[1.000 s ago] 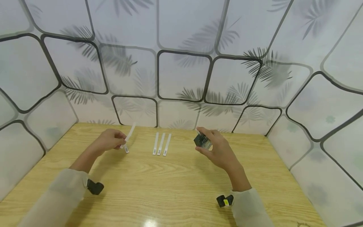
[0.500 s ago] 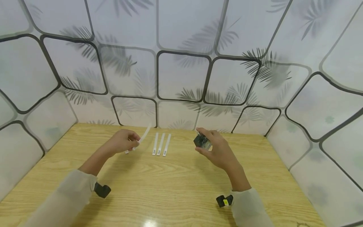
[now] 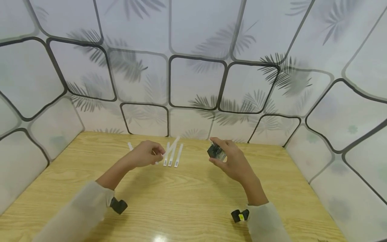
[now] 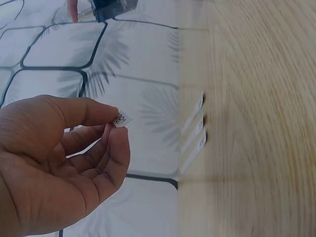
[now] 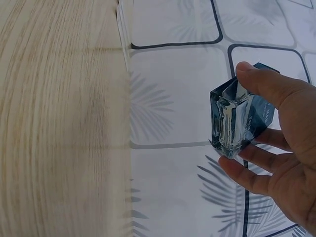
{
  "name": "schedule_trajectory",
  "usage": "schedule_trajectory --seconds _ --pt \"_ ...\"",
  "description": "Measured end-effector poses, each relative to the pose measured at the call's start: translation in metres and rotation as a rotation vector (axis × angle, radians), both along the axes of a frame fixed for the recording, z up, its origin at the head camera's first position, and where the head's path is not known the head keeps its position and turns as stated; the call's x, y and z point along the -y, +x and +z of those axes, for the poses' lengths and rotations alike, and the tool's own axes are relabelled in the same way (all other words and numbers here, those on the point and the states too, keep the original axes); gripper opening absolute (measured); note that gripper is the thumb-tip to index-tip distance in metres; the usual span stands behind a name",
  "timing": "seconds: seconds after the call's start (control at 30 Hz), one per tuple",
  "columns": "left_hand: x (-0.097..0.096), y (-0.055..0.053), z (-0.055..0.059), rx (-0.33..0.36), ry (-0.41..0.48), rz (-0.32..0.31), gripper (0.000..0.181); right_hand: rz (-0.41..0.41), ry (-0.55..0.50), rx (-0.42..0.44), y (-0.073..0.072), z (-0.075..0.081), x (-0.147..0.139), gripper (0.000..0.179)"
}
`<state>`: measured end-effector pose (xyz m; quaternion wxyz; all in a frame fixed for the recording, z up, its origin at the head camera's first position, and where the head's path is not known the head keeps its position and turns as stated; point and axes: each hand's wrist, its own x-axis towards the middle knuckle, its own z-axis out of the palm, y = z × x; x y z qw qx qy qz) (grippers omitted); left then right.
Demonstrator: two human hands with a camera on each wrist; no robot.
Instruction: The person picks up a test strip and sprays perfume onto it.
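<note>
My left hand (image 3: 146, 155) pinches a white paper tester strip (image 4: 121, 119) between thumb and fingertips. In the head view the strip slants up and right, overlapping a row of three similar strips (image 3: 179, 155) with small printed labels at their near ends. One more strip (image 3: 130, 146) on the table is mostly hidden behind the left hand. To the right, my right hand (image 3: 231, 159) holds a faceted dark-blue glass perfume bottle (image 5: 232, 121) between thumb and fingers, tilted and raised above the table. The right wrist view shows its thick clear glass edge.
The pale wood table (image 3: 181, 201) runs back to a white wall covering (image 3: 193, 80) with dark outlines and leaf prints. Side walls with the same print close in left and right. Each wrist wears a small black camera (image 3: 118, 205).
My left hand has moved right with the strip, from over the left-hand strip to beside the row of three. The right hand and the bottle have stayed in place.
</note>
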<state>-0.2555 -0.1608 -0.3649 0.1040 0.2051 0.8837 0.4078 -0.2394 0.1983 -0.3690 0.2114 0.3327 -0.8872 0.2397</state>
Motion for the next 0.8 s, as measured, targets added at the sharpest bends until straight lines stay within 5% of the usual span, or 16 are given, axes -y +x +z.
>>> schedule_trajectory --seconds 0.8 --pt "-0.035 0.022 0.021 -0.105 0.004 -0.192 0.01 0.058 0.024 -0.035 0.001 -0.008 0.01 0.075"
